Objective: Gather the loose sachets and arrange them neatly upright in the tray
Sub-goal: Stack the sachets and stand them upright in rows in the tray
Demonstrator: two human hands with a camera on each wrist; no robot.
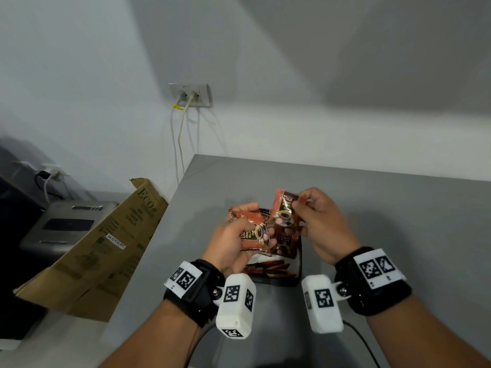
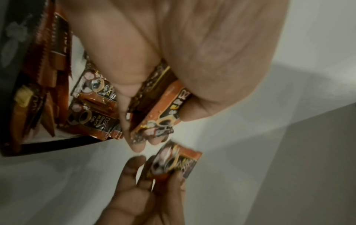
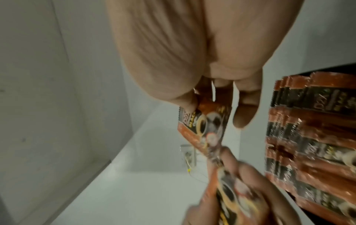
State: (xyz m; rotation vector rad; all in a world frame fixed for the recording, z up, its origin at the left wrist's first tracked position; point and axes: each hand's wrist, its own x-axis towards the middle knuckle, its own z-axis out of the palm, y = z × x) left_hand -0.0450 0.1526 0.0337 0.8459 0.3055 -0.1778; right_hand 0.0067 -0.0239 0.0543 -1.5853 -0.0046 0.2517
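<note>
Over the grey table [image 1: 398, 208], my left hand [image 1: 239, 232] grips a small bundle of red-brown coffee sachets [image 1: 253, 231], fingers curled round them. My right hand [image 1: 300, 204] pinches a single sachet [image 1: 284, 208] by its top edge, tilted, just right of the bundle and touching it. Beneath both hands stands a black tray [image 1: 300, 258] holding several sachets on edge. In the left wrist view the bundle [image 2: 163, 109] sits between thumb and fingers, with the tray [image 2: 48, 146] to the left. In the right wrist view the single sachet [image 3: 204, 121] hangs from my fingertips beside the tray's rows of sachets [image 3: 308, 137].
A brown cardboard box [image 1: 106, 248] leans against the table's left edge, with a grey appliance [image 1: 66, 224] behind it. A wall socket [image 1: 191, 95] with cables hangs above the table's far left corner. Grey tabletop stretches to the right of the tray.
</note>
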